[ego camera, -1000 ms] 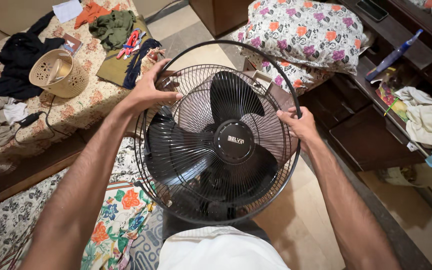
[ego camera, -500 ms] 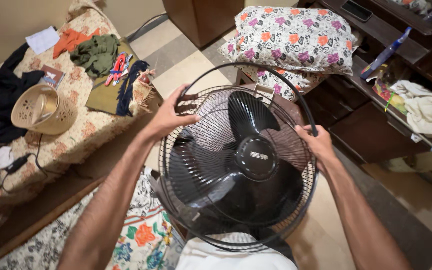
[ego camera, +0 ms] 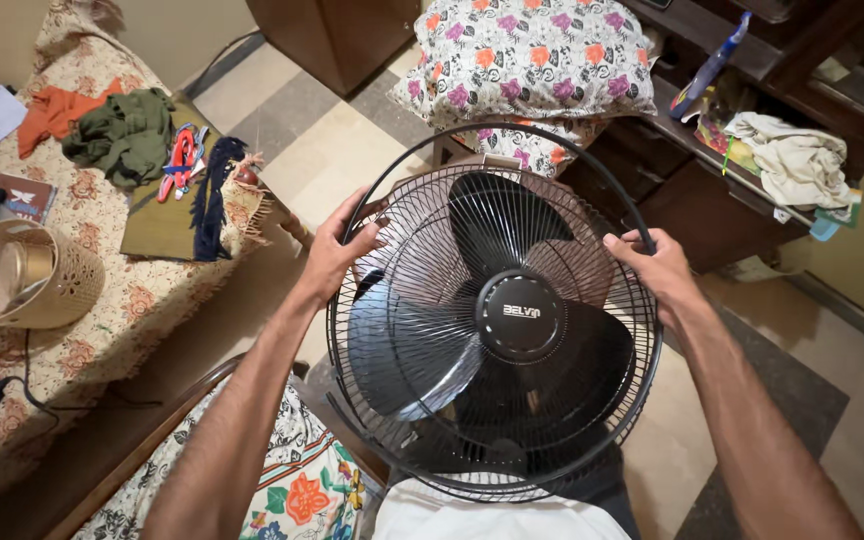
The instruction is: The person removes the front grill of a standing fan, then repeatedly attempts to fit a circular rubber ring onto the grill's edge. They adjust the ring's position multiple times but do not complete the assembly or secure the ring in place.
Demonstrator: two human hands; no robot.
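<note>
Left hand (ego camera: 330, 255) curled over the upper left edge of the black fan guard (ego camera: 422, 225), fingers hooked through the wires, a closed grip on the cage. Right hand (ego camera: 657, 265) clamped likewise on the upper right edge, pinching both the guard and the thin black rim ring (ego camera: 512, 130) that arcs loose above the top of the cage. Two hands, two grips, one on each side.

Between them, one black table fan, face up toward the camera, held over the lap. Round wire guard of fine radial spokes; behind it three broad glossy fan blades (ego camera: 497, 220) and one round hub cap (ego camera: 520, 313) in the middle. Rim ring standing off the guard at the top, meeting it again lower down at the sides.

Farther out: to the left, a bed with a floral bedspread (ego camera: 92, 330), carrying one beige perforated basket (ego camera: 22, 275), one heap of green and orange clothes (ego camera: 117, 130), one small book (ego camera: 24, 196), one dark cable (ego camera: 42, 390). Above the fan, two floral pillows (ego camera: 532, 55) stacked. To the right, a dark wooden shelf (ego camera: 692, 195) with one pale crumpled cloth (ego camera: 797, 160) and one blue bottle (ego camera: 709, 65). Below, tiled floor (ego camera: 332, 150).
</note>
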